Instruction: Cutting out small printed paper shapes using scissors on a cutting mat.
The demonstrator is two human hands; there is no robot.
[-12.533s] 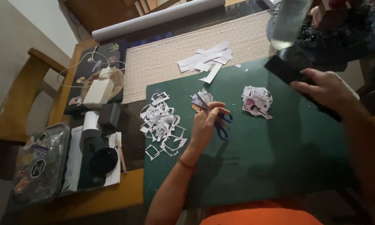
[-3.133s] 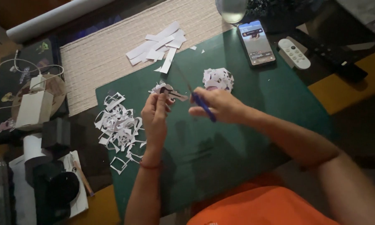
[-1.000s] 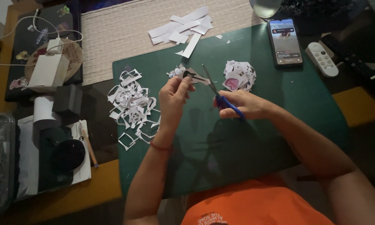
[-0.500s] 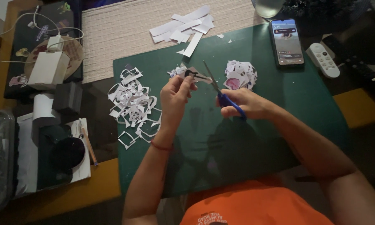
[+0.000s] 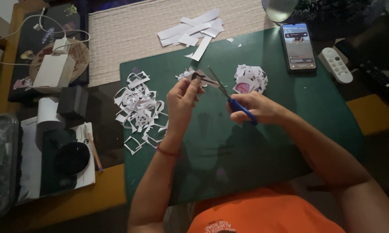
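Note:
My left hand (image 5: 181,101) pinches a small printed paper cutout (image 5: 199,77) above the green cutting mat (image 5: 246,151). My right hand (image 5: 255,108) grips blue-handled scissors (image 5: 229,97), whose blades point up-left and meet the cutout's edge. A small pile of cut-out stickers (image 5: 249,80) lies on the mat just right of the blades. A heap of white paper scraps (image 5: 138,108) lies at the mat's left edge, beside my left wrist.
White paper strips (image 5: 194,32) lie on a woven placemat (image 5: 129,39) behind the mat. A phone (image 5: 299,46) with a lit screen, a white remote (image 5: 336,64) and a glass (image 5: 281,8) are at the back right. Boxes, cables and a pencil (image 5: 93,151) crowd the left.
Over the earlier frames my right hand picked up the scissors and brought them to the cutout held in my left hand. In the last second both hands have barely shifted.

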